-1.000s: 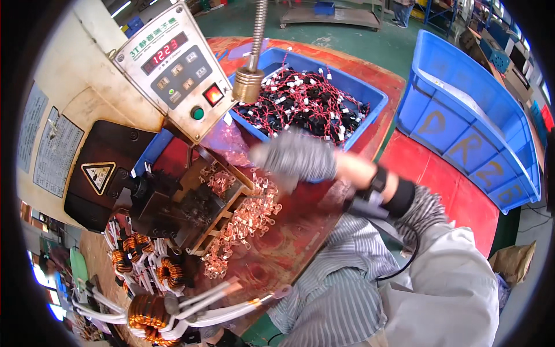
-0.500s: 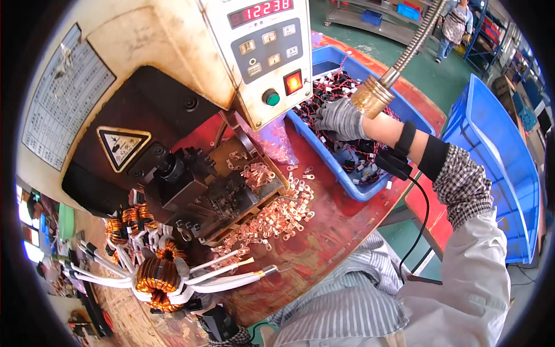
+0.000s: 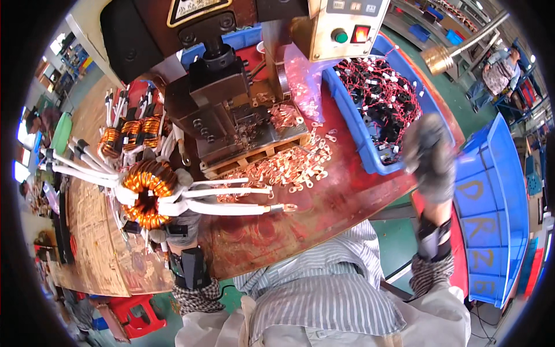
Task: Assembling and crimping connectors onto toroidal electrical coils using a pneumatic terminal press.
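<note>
My left hand (image 3: 184,226), in a grey glove, is closed on a toroidal coil (image 3: 151,188) wound with copper wire; the coil hides part of the fingers. White sleeved leads (image 3: 228,207) stick out of it on both sides, and a copper ring terminal (image 3: 289,207) sits at the end of one right-hand lead. My right hand (image 3: 430,153), also gloved, is smeared by motion beside the near right corner of a blue bin (image 3: 370,165). Whether it holds anything cannot be seen. Loose copper terminals (image 3: 298,168) lie heaped between the coil and the bin.
A dark press (image 3: 217,110) with a wooden base stands behind the terminals. More wound coils (image 3: 136,132) sit left of it. Black parts with red wires (image 3: 384,98) fill the bin. A flexible metal lamp arm (image 3: 477,33) reaches over from the right; a large blue crate (image 3: 491,214) stands far right.
My right hand has come out of the bin of wired parts, toward me and to the right. My left hand with the coil has come further into view. The whole view has shifted.
</note>
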`<state>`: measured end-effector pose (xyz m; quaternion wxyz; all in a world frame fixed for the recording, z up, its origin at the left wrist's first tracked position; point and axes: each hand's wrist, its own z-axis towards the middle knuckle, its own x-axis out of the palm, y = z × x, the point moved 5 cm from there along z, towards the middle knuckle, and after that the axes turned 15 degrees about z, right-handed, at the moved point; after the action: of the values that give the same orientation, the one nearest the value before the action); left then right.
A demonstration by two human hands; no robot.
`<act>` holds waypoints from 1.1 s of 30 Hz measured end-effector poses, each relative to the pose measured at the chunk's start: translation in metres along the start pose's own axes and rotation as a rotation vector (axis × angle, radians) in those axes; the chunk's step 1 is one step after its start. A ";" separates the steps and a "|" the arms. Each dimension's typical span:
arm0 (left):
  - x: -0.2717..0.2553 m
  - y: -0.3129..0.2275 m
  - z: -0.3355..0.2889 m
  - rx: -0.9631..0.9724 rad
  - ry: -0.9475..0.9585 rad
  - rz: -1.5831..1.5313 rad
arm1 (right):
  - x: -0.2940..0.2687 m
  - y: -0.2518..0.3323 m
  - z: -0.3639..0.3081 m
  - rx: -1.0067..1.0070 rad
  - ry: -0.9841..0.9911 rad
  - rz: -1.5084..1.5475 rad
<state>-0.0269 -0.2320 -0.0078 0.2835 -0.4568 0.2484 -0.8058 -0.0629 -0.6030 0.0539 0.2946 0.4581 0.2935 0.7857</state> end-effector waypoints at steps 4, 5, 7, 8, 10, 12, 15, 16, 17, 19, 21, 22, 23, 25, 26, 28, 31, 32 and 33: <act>0.002 0.001 -0.002 0.003 0.017 -0.014 | 0.047 -0.085 -0.018 0.234 0.027 -0.620; 0.004 0.001 -0.001 0.004 0.026 -0.020 | 0.053 -0.098 -0.016 0.198 0.079 -0.631; 0.004 -0.002 -0.001 0.015 0.026 -0.027 | 0.061 -0.118 -0.011 0.168 0.149 -0.638; 0.003 -0.004 -0.001 0.021 0.028 -0.027 | 0.064 -0.125 -0.010 0.170 0.148 -0.636; 0.001 0.002 0.003 0.020 0.038 -0.040 | 0.065 -0.131 -0.004 0.155 0.148 -0.507; -0.001 0.003 0.004 0.021 0.040 -0.050 | 0.068 -0.135 -0.002 0.245 0.122 -0.445; -0.003 0.000 0.003 0.029 0.040 -0.057 | 0.076 -0.133 0.003 0.196 0.152 -0.458; -0.005 -0.004 0.002 0.034 0.035 -0.061 | 0.079 -0.133 0.005 0.203 0.159 -0.479; -0.004 -0.005 -0.001 0.037 0.035 -0.054 | 0.082 -0.132 0.005 0.209 0.164 -0.501; -0.004 -0.004 -0.002 0.036 0.039 -0.063 | 0.085 -0.130 0.005 0.226 0.160 -0.486; -0.003 -0.002 -0.004 0.032 0.045 -0.065 | 0.084 -0.131 0.005 0.241 0.154 -0.469; -0.004 -0.002 -0.003 0.029 0.045 -0.069 | 0.084 -0.130 0.006 0.167 0.177 -0.527; -0.005 -0.001 -0.003 0.028 0.048 -0.071 | 0.083 -0.129 0.006 0.094 0.199 -0.584; -0.002 -0.001 -0.005 0.030 0.054 -0.070 | 0.084 -0.127 0.007 0.091 0.205 -0.607; -0.002 -0.002 -0.005 0.030 0.055 -0.073 | 0.084 -0.126 0.008 0.087 0.209 -0.631; 0.000 -0.001 -0.006 0.032 0.064 -0.078 | 0.082 -0.125 0.008 0.111 0.183 -0.633; -0.001 0.003 -0.005 0.003 0.092 -0.062 | 0.080 -0.125 0.008 0.141 0.155 -0.653; -0.003 0.004 -0.006 -0.006 0.103 -0.059 | 0.080 -0.125 0.008 0.146 0.151 -0.672; -0.004 0.005 -0.006 -0.017 0.118 -0.058 | 0.082 -0.126 0.008 0.146 0.151 -0.672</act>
<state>-0.0293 -0.2320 -0.0157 0.2409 -0.4181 0.2580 -0.8370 -0.0647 -0.4592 0.0095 0.4805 0.2964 0.5043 0.6534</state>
